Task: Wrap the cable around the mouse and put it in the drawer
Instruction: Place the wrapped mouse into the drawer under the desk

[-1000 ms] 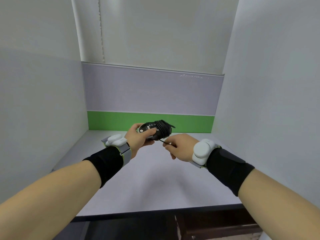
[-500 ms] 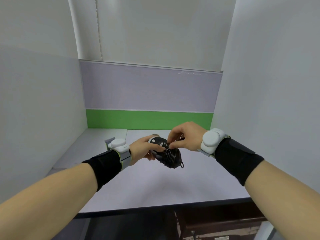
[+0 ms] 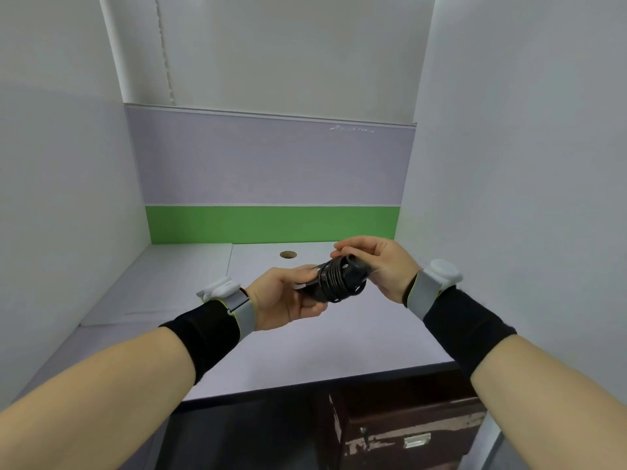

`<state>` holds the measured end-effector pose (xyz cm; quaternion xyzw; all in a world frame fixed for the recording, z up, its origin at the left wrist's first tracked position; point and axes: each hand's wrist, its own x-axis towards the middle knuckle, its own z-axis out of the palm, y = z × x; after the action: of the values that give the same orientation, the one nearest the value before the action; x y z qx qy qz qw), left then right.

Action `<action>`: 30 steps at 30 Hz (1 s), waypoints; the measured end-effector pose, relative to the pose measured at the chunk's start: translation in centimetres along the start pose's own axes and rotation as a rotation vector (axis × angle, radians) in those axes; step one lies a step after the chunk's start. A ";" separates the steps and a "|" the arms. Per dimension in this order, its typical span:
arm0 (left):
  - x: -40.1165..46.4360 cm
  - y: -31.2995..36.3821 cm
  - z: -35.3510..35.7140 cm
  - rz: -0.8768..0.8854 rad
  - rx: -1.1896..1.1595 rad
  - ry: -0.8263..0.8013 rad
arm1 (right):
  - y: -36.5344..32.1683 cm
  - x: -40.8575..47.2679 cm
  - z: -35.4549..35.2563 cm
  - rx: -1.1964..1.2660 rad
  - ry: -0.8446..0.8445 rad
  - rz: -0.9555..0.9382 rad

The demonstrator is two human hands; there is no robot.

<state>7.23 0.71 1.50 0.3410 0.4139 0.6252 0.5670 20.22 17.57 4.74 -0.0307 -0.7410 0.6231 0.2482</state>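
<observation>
Hands, left (image 3: 285, 296) and right (image 3: 380, 266), hold cable-wrapped mouse (image 3: 334, 283); no legible markings.

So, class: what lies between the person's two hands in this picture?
In the head view, the black mouse with its cable coiled around it sits between the left hand and right hand, both gripping it above the desk.

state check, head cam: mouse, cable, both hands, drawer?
mouse: held above the desk, between both hands
cable: coiled around the mouse
left hand: shut on mouse
right hand: fingers closed on the wrapped end
drawer: under the desk, looks shut
</observation>
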 end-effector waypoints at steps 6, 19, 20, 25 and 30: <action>1.8 -3.0 2.6 0.054 -0.158 0.079 | 1.5 -3.5 -0.9 0.231 0.149 0.075; 6.4 -16.0 10.1 -0.054 -0.310 0.102 | 8.4 -16.6 -6.3 0.471 0.429 0.138; 6.7 -17.3 10.3 -0.074 -0.312 0.092 | 9.4 -17.5 -6.8 0.452 0.465 0.154; 7.5 -23.9 10.6 -0.182 -0.341 0.140 | 15.7 -21.9 -8.7 0.295 0.673 0.290; 7.7 -29.6 9.2 -0.285 -0.289 0.253 | 22.6 -24.8 -9.0 0.345 0.767 0.490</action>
<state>27.15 9.98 -21.68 0.1131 0.4319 0.6293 0.6361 39.60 21.91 -23.77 -0.3900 -0.4530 0.7207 0.3510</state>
